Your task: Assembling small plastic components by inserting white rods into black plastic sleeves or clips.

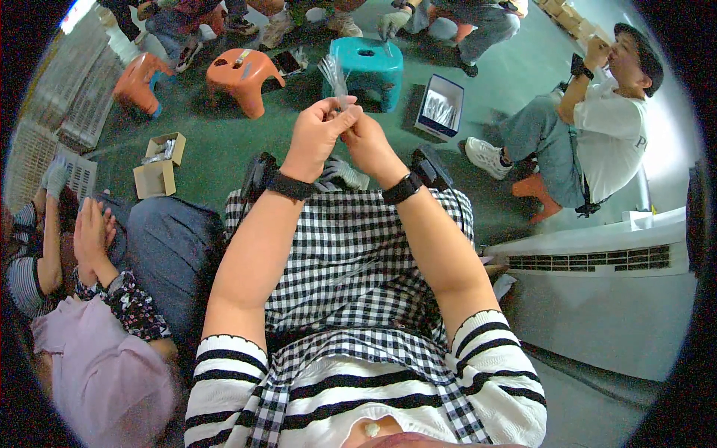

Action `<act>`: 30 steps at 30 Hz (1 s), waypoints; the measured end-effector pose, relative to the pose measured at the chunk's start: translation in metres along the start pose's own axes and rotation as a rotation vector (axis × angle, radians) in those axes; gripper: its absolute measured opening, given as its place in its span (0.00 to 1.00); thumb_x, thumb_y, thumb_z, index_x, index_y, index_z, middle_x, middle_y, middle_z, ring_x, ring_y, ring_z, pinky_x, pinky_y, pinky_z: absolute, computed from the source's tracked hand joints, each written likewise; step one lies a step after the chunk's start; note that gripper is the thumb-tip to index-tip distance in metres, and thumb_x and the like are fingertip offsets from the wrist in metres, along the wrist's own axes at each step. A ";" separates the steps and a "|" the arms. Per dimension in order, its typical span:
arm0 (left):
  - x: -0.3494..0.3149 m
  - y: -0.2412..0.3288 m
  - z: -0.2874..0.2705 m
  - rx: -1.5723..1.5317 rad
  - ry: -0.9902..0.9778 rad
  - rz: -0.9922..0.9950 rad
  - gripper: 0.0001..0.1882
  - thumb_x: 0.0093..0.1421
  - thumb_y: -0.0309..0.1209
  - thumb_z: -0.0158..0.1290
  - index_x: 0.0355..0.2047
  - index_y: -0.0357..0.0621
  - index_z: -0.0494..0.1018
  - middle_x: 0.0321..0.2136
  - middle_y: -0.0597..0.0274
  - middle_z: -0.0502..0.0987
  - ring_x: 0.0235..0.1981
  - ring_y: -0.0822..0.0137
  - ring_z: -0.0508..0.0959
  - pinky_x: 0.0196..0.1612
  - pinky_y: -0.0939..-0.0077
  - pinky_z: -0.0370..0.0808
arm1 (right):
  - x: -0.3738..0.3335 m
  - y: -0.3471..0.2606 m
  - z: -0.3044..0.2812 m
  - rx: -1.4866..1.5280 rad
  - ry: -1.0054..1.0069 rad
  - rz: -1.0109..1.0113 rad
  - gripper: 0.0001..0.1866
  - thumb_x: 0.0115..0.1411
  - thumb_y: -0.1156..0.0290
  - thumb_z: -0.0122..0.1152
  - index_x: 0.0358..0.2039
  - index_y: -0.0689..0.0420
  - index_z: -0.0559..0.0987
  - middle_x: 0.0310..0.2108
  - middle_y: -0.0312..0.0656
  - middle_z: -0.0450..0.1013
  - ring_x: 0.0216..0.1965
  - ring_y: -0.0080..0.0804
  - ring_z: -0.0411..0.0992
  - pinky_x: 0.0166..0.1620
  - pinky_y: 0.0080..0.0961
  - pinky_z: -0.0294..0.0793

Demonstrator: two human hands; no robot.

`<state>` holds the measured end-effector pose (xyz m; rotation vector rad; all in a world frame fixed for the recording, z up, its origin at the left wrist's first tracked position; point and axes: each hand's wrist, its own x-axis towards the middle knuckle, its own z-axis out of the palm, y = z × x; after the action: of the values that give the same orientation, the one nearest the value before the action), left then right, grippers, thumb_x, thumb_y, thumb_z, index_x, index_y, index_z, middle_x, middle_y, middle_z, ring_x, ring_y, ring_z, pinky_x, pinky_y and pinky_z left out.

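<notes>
Both of my hands are raised in front of my lap, fingertips meeting. Between them rises a bunch of thin, clear whitish strips (334,73), fanned out at the top; their exact kind is too small to make out. My left hand (312,140) is closed on the bunch, thumb toward the right hand. Pinched against its lower part, my right hand (366,143) is closed too. Just beyond the strips stands a turquoise plastic stool (382,63). Grey-white work gloves (345,175) lie at my knees, partly hidden behind my wrists.
Orange stools (245,73) stand ahead to the left. An open blue-edged box (441,107) with silvery packets and a small cardboard box (158,164) are on the green floor. Seated people surround me; one sits at the right (605,127), another close at my left (104,336).
</notes>
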<state>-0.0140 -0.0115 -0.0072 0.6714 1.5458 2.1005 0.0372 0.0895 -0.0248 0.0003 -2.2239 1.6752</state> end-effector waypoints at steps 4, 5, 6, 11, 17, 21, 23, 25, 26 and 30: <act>0.002 -0.002 -0.004 0.118 0.045 0.029 0.16 0.60 0.36 0.50 0.44 0.39 0.71 0.23 0.75 0.71 0.23 0.84 0.65 0.27 0.87 0.61 | -0.004 -0.012 0.002 -0.258 -0.017 -0.026 0.09 0.60 0.72 0.46 0.36 0.65 0.68 0.34 0.56 0.71 0.37 0.50 0.70 0.37 0.37 0.69; 0.002 0.000 -0.004 0.120 0.072 0.015 0.15 0.61 0.37 0.48 0.42 0.40 0.71 0.23 0.74 0.71 0.23 0.84 0.65 0.27 0.87 0.62 | -0.004 -0.013 0.003 -0.253 -0.020 0.008 0.11 0.60 0.70 0.45 0.37 0.65 0.68 0.34 0.59 0.71 0.38 0.58 0.69 0.37 0.41 0.69; 0.001 0.002 -0.005 0.124 0.101 0.003 0.14 0.62 0.38 0.46 0.40 0.40 0.72 0.22 0.73 0.71 0.22 0.83 0.65 0.27 0.87 0.62 | -0.005 -0.017 0.004 -0.251 -0.025 0.006 0.11 0.60 0.70 0.45 0.37 0.65 0.68 0.34 0.59 0.71 0.38 0.58 0.69 0.37 0.41 0.69; 0.010 -0.005 -0.021 -0.092 0.225 -0.002 0.15 0.63 0.37 0.44 0.24 0.42 0.69 0.22 0.68 0.73 0.22 0.79 0.68 0.23 0.85 0.58 | -0.006 -0.019 0.004 -0.296 -0.086 0.105 0.11 0.60 0.68 0.47 0.36 0.64 0.70 0.32 0.59 0.71 0.36 0.57 0.70 0.36 0.42 0.69; 0.010 0.002 -0.011 -0.666 0.255 -0.050 0.12 0.65 0.38 0.40 0.27 0.46 0.63 0.22 0.63 0.70 0.25 0.67 0.71 0.29 0.70 0.70 | -0.006 -0.011 -0.001 -0.205 -0.099 0.052 0.14 0.59 0.64 0.51 0.29 0.64 0.72 0.27 0.57 0.71 0.31 0.52 0.71 0.34 0.38 0.69; 0.014 0.001 -0.034 -0.741 0.259 0.011 0.12 0.64 0.38 0.40 0.26 0.47 0.63 0.18 0.65 0.65 0.22 0.67 0.68 0.29 0.67 0.70 | -0.005 -0.025 -0.007 -0.323 -0.193 0.135 0.16 0.58 0.62 0.53 0.27 0.65 0.71 0.25 0.56 0.70 0.28 0.50 0.70 0.32 0.36 0.68; 0.015 0.005 -0.036 -0.760 0.326 0.027 0.12 0.64 0.38 0.41 0.25 0.47 0.62 0.16 0.67 0.62 0.20 0.68 0.65 0.29 0.68 0.70 | -0.008 -0.022 -0.007 -0.378 -0.118 0.135 0.14 0.55 0.64 0.57 0.26 0.64 0.72 0.23 0.52 0.71 0.25 0.44 0.70 0.29 0.33 0.68; 0.015 0.008 -0.038 -0.785 0.347 0.043 0.12 0.64 0.38 0.41 0.25 0.47 0.62 0.17 0.67 0.62 0.20 0.69 0.65 0.29 0.69 0.70 | -0.012 -0.025 -0.003 -0.324 0.069 0.074 0.13 0.54 0.65 0.59 0.24 0.63 0.72 0.21 0.48 0.71 0.24 0.39 0.69 0.28 0.30 0.68; 0.015 0.009 -0.038 -0.770 0.364 0.059 0.12 0.64 0.38 0.41 0.25 0.48 0.62 0.16 0.68 0.62 0.20 0.69 0.65 0.30 0.69 0.70 | -0.013 -0.027 -0.001 -0.270 0.257 0.011 0.13 0.52 0.65 0.61 0.23 0.61 0.72 0.20 0.45 0.70 0.22 0.34 0.69 0.26 0.28 0.67; 0.016 0.005 -0.042 -0.671 0.360 0.095 0.13 0.64 0.39 0.41 0.25 0.48 0.62 0.16 0.68 0.62 0.19 0.70 0.65 0.30 0.69 0.70 | -0.013 -0.038 -0.003 -0.194 0.286 -0.084 0.14 0.48 0.63 0.66 0.23 0.61 0.74 0.17 0.39 0.69 0.17 0.22 0.64 0.22 0.21 0.64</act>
<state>-0.0526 -0.0342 -0.0108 0.1292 0.8540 2.7006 0.0587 0.0786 0.0073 -0.1808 -2.1255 1.3183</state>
